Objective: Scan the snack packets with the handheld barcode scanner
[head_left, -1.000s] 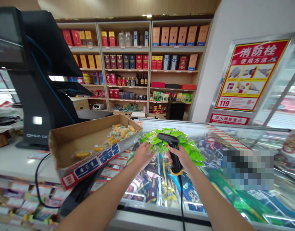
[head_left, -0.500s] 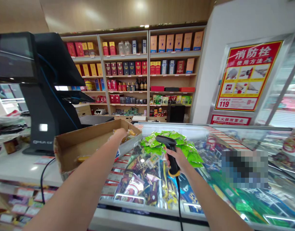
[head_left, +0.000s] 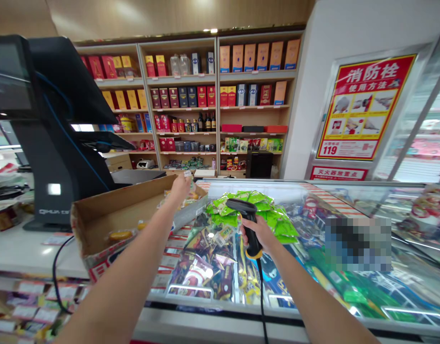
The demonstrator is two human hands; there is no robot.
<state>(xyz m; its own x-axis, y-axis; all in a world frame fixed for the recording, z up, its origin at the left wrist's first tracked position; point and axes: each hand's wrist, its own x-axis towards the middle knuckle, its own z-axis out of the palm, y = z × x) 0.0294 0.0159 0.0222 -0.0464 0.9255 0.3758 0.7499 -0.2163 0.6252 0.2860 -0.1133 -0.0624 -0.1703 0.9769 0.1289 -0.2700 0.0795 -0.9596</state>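
Observation:
My right hand (head_left: pixel 260 233) is wrapped round the grip of a black and yellow barcode scanner (head_left: pixel 245 208), whose head points left and away over several bright green packets (head_left: pixel 282 224). A cable drops from its base. My left hand (head_left: pixel 181 185) is above the far right end of an open cardboard box (head_left: pixel 108 204), its fingers pinched on a small clear-wrapped packet (head_left: pixel 189 179); the contents are hard to make out. Inside the box lie several yellow-brown snacks in clear wrappers (head_left: pixel 120 235), some near the front left and others under my left hand.
A dark checkout terminal (head_left: pixel 58 143) stands on the white counter (head_left: pixel 37 253) at the left. Beneath the scanner is a glass-topped freezer case (head_left: pixel 205 277) full of colourful packages. Shelves of boxed goods (head_left: pixel 184 98) line the back wall, with a red poster (head_left: pixel 366 110) at right.
My left hand has risen out of the box with a small clear-wrapped packet. The scanner stays in my right hand above the freezer case. The view has shifted slightly.

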